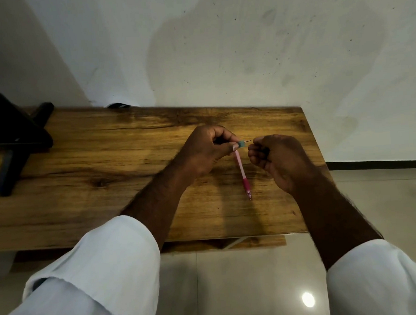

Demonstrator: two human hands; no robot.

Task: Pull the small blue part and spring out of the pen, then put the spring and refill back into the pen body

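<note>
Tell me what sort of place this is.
Probably a plain indoor room, a home or a simple workspace. A wooden table stands against a scuffed white wall on a glossy tiled floor. The left hand and right hand work a thin lead above a pink mechanical pencil.

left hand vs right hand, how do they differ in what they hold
The left hand pinches a small teal box over the pink pencil; the right hand pinches a thin dark lead at its fingertips. The left sits nearer the table's middle, the right nearer its edge. Both have curled fingers.

black stand blocks left, tabletop open
</note>
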